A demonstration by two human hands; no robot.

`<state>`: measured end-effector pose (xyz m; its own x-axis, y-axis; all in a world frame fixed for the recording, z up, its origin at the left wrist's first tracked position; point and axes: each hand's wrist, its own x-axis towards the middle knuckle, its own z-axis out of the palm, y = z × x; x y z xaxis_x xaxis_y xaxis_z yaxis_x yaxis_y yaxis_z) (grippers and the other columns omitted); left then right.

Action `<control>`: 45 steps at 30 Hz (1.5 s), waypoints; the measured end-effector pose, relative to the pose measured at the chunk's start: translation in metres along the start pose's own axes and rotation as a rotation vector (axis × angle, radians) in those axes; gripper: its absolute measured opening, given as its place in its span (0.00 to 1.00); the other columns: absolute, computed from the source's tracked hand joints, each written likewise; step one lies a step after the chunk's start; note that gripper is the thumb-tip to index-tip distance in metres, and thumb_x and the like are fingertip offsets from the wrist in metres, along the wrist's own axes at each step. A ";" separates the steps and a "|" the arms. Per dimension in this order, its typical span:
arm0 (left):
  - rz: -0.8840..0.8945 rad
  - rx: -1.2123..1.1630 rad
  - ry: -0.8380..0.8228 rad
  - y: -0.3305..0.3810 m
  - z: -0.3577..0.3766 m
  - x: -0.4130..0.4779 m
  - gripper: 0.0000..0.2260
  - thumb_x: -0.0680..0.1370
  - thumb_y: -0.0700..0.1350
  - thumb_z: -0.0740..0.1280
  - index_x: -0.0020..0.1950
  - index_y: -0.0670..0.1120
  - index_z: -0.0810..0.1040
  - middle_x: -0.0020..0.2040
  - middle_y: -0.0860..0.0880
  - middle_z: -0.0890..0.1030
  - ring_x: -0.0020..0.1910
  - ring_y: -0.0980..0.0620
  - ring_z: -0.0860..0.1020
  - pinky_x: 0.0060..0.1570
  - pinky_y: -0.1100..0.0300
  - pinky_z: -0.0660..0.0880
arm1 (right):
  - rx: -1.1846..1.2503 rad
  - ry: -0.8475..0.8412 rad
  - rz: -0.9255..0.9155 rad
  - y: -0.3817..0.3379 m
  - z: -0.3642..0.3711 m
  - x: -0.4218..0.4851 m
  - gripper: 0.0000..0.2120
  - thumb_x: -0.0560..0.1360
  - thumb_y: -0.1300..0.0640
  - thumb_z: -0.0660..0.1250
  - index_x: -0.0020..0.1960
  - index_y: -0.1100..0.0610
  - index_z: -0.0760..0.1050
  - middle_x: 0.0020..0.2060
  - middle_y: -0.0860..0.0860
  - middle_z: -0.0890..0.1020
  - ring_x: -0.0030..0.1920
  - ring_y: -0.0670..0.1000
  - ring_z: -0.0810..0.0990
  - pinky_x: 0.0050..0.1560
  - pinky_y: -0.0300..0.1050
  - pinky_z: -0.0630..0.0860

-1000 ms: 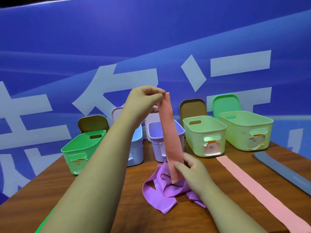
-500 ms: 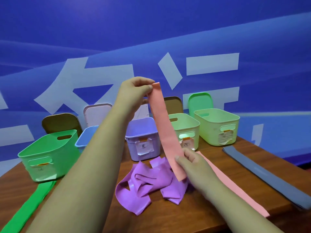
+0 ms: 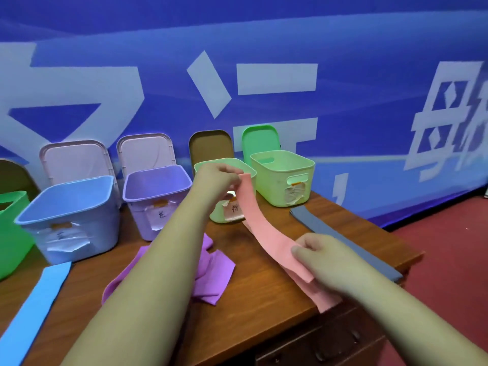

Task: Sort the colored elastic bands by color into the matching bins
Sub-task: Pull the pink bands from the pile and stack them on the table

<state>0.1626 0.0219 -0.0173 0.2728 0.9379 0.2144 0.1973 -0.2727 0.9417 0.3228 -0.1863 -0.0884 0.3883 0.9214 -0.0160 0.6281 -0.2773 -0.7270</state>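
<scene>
Whereas a second ago the pink band (image 3: 260, 225) was hanging almost upright, in the head view it is now sagging in a slack slope between both hands, clear of the tabletop (image 3: 264, 299). Left hand (image 3: 214, 178) is sitting lower and farther forward, its fingers pinching the band's top end just over the labelled pale green bin (image 3: 227, 161). Right hand (image 3: 324, 257) is working farther right, off the purple band heap (image 3: 211, 268), thumb and fingers pinching the lower end.

Judgement: the band is heading for that bin but is not yet in it. The label writing is too small to read, so the colour match is unconfirmed. What seems a second pink strip (image 3: 327, 302) is lying under the right hand at the tabletop edge.

Surface: the brown wooden tabletop is also carrying a blue band (image 3: 34, 307) at left and a grey band (image 3: 343, 241) at right. Along the back, a green bin (image 3: 10, 241), blue bin (image 3: 105, 225), purple bin (image 3: 142, 223) and second pale green bin (image 3: 280, 186) are standing in a row. Lids (image 3: 146, 151) are leaning behind them against a blue banner (image 3: 264, 35) with white characters. Red floor (image 3: 449, 247) is showing at right.
</scene>
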 end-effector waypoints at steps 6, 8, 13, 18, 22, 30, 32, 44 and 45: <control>-0.024 0.097 0.021 -0.038 0.038 0.008 0.09 0.78 0.34 0.72 0.51 0.46 0.87 0.49 0.46 0.86 0.44 0.50 0.85 0.39 0.56 0.85 | -0.067 -0.012 0.077 0.015 -0.007 0.001 0.11 0.82 0.49 0.62 0.47 0.50 0.82 0.44 0.46 0.86 0.45 0.48 0.85 0.43 0.46 0.81; 0.015 0.128 0.034 -0.051 0.049 0.008 0.10 0.79 0.35 0.71 0.52 0.50 0.86 0.49 0.51 0.85 0.46 0.50 0.85 0.44 0.53 0.86 | -0.064 -0.005 0.096 0.021 -0.009 0.001 0.11 0.81 0.50 0.63 0.47 0.49 0.82 0.44 0.46 0.86 0.45 0.48 0.85 0.43 0.46 0.82; 0.126 0.297 0.048 -0.084 0.068 0.010 0.14 0.80 0.37 0.68 0.50 0.55 0.88 0.52 0.56 0.83 0.53 0.53 0.82 0.55 0.52 0.84 | -0.068 -0.007 0.124 0.031 -0.010 0.000 0.09 0.82 0.50 0.64 0.47 0.48 0.82 0.41 0.48 0.86 0.39 0.49 0.85 0.38 0.45 0.81; 0.122 0.404 0.050 -0.100 0.072 0.014 0.16 0.79 0.40 0.67 0.43 0.61 0.87 0.55 0.58 0.84 0.57 0.52 0.79 0.59 0.53 0.80 | -0.104 -0.002 0.108 0.034 -0.008 -0.004 0.08 0.82 0.50 0.65 0.48 0.48 0.81 0.41 0.47 0.86 0.39 0.46 0.86 0.40 0.45 0.83; 0.137 0.433 0.054 -0.112 0.072 0.016 0.16 0.78 0.41 0.69 0.39 0.63 0.86 0.59 0.57 0.84 0.59 0.52 0.79 0.61 0.51 0.78 | -0.145 0.012 0.103 0.032 -0.006 -0.006 0.06 0.82 0.49 0.66 0.48 0.47 0.81 0.42 0.46 0.86 0.40 0.46 0.85 0.43 0.46 0.83; 0.111 0.369 0.015 -0.125 0.069 0.016 0.12 0.79 0.41 0.71 0.50 0.57 0.89 0.60 0.54 0.84 0.60 0.51 0.79 0.61 0.55 0.76 | -0.213 0.041 0.093 0.031 -0.002 -0.005 0.04 0.82 0.48 0.67 0.50 0.46 0.80 0.42 0.46 0.85 0.40 0.45 0.84 0.38 0.42 0.78; 0.104 0.374 0.014 -0.126 0.069 0.017 0.12 0.80 0.40 0.71 0.52 0.56 0.89 0.61 0.54 0.84 0.60 0.51 0.78 0.60 0.57 0.75 | -0.226 0.036 0.091 0.031 -0.001 -0.005 0.04 0.82 0.48 0.67 0.51 0.46 0.80 0.43 0.45 0.84 0.42 0.44 0.83 0.38 0.42 0.77; 0.104 0.476 -0.005 -0.125 0.071 0.017 0.11 0.81 0.42 0.71 0.53 0.58 0.88 0.62 0.52 0.83 0.59 0.49 0.79 0.60 0.51 0.79 | -0.365 0.043 0.094 0.032 0.003 -0.006 0.10 0.78 0.40 0.67 0.52 0.45 0.80 0.42 0.43 0.83 0.43 0.45 0.83 0.45 0.48 0.83; 0.099 0.481 -0.006 -0.125 0.071 0.017 0.11 0.81 0.43 0.71 0.53 0.59 0.88 0.62 0.52 0.83 0.59 0.49 0.79 0.60 0.51 0.79 | -0.404 0.052 0.091 0.031 0.002 -0.008 0.11 0.78 0.38 0.66 0.52 0.44 0.80 0.43 0.43 0.83 0.44 0.46 0.82 0.45 0.48 0.82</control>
<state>0.2092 0.0567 -0.1492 0.3175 0.9017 0.2936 0.5823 -0.4297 0.6902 0.3377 -0.2013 -0.1123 0.4815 0.8761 -0.0261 0.7998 -0.4513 -0.3959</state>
